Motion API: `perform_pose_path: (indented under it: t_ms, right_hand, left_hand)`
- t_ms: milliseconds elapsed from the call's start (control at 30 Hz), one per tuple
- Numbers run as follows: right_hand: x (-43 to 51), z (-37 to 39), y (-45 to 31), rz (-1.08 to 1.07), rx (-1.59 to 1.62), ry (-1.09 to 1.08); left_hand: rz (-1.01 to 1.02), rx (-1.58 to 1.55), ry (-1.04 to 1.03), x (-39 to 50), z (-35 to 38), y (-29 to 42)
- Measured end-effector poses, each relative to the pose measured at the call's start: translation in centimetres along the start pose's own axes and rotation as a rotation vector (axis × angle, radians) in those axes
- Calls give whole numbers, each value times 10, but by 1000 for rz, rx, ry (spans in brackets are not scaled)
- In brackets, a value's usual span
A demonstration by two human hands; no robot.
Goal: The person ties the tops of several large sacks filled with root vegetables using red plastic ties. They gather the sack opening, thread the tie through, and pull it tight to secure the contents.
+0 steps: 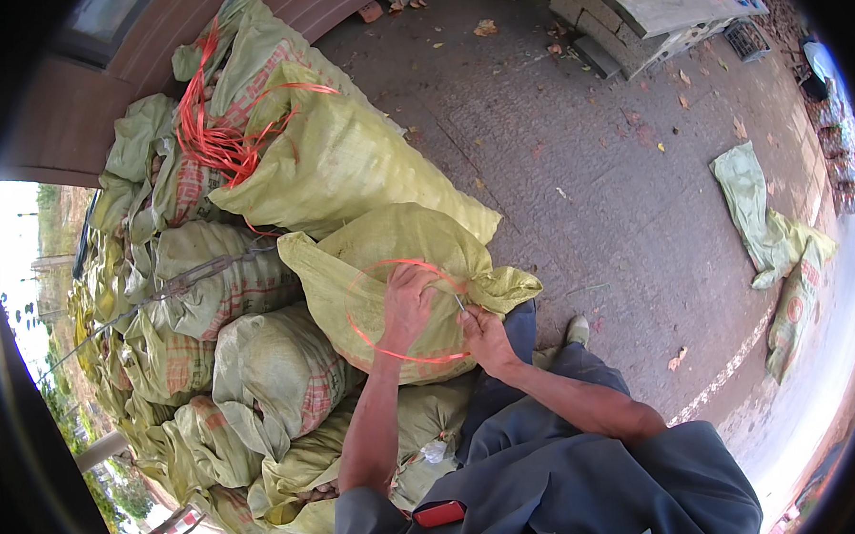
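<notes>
A full yellow-green woven sack (pixel 397 232) stands before me, leaning on other sacks. Its gathered corner (pixel 503 289) sticks out on the right like a twisted ear. My right hand (pixel 489 341) pinches a thin metal needle (pixel 460 301) beside that corner. Red plastic twine (pixel 349 320) makes a wide loop across the face of the sack, near both hands. With its fingers curled, my left hand (pixel 407 296) rests against the sack inside the loop; whether it grips cloth or twine is hidden.
Another filled sack (pixel 351 156) lies behind, with a bundle of red twine (pixel 211 144) on the pile. Several stacked sacks (pixel 267 367) fill the left, crossed by a taut cord (pixel 185 277). Flattened sacks (pixel 776 230) lie on the concrete floor (pixel 611 209); a block-built slab table (pixel 645 7) stands beyond.
</notes>
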State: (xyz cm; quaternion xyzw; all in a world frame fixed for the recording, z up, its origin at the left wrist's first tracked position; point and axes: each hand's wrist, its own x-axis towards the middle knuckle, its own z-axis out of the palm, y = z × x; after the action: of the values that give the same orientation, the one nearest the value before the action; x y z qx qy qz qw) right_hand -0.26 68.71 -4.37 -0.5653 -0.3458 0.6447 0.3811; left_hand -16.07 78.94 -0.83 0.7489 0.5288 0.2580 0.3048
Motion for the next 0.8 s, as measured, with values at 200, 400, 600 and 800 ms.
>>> perform_pose_path:
  t_ms: [200,400,600,800]
  right_hand:
    - [-12,-11,-16,240,63,-56]
    - [4,-1,-14,153,288,-72]
    - [6,4,-10,119,108,1]
    - [34,19,-6,39,136,74]
  left_hand:
    - [71,14,46,-5,6,-6]
    - [97,8,56,-4,3,-2]
    - [92,33,39,-6,5,-5]
    - [-18,-205,-1,-7,8,-15]
